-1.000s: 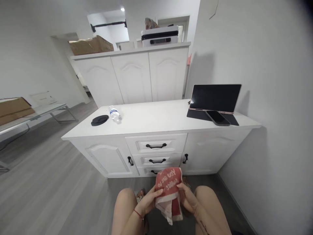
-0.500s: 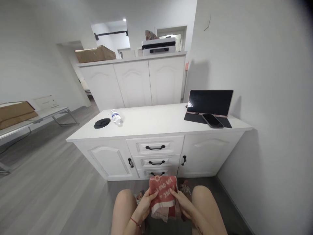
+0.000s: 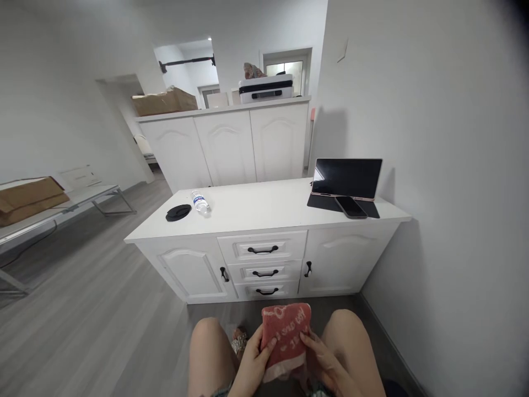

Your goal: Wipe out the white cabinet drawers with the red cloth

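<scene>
Between my knees I hold a red towel [image 3: 285, 333] with pale lettering and a pale band along its lower edge. It looks folded, and its lower part hangs loose. My left hand [image 3: 257, 353] grips its left side, thumb on the front face. On the right side my right hand [image 3: 320, 353] pinches the cloth, with the thumb over the lettering. The fingers behind the towel are hidden.
Ahead stands a white cabinet [image 3: 243, 218] with drawers and black handles. On it are a plastic bottle [image 3: 200, 204], a black round item [image 3: 178, 212], a tablet [image 3: 346, 177] and a phone [image 3: 350, 207]. A wall [image 3: 454, 193] rises at the right.
The towel and both hands have shifted slightly right and down in view. The lower part of the towel now hangs closer to me. The camera view has tilted a little.
</scene>
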The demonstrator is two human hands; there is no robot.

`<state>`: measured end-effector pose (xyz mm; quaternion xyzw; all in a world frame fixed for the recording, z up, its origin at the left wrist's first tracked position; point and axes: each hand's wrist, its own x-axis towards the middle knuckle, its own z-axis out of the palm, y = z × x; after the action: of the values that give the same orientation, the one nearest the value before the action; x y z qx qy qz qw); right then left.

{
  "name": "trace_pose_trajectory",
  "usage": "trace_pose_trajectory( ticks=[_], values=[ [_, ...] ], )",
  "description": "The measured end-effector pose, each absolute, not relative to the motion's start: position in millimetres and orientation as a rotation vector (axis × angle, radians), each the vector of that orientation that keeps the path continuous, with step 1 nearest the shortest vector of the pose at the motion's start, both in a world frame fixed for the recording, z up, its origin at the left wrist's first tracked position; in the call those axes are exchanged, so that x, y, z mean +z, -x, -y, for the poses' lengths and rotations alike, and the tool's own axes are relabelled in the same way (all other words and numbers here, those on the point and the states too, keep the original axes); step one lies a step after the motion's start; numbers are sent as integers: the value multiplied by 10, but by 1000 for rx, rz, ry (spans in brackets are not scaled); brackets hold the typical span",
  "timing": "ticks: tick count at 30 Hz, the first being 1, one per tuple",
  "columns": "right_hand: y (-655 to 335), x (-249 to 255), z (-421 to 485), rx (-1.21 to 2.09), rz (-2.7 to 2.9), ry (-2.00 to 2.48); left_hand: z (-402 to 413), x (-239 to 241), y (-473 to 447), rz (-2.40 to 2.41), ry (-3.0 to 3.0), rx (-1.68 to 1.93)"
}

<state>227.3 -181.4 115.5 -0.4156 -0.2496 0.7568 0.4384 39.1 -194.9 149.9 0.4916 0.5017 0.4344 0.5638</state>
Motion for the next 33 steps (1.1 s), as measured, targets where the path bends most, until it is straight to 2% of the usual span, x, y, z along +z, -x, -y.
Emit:
trace_pose_trajectory(
  ticks=[4,9,18,22,26,33],
  values=[
    [-2232,1189,1906,2056,443,861,1994,1617,-421,-1158,-1138,1021],
    [-2202,1327,1865,2078,360,816,2011,1518,-349,-1172,-1069,1002],
    [-2273,1494,1813,2224,308,791,2001,1477,-315,-924,-915,923],
    [-2241,1568,1845,2157,393,793,1994,1455,-441,-884,-683,847],
    [-2150,1568,1805,1995,458,928,2024,1467,-502,-1026,-489,927],
    [-2432,1335,1823,1772,557,1251,2215,1646,-12,-1140,-411,982]
  ],
)
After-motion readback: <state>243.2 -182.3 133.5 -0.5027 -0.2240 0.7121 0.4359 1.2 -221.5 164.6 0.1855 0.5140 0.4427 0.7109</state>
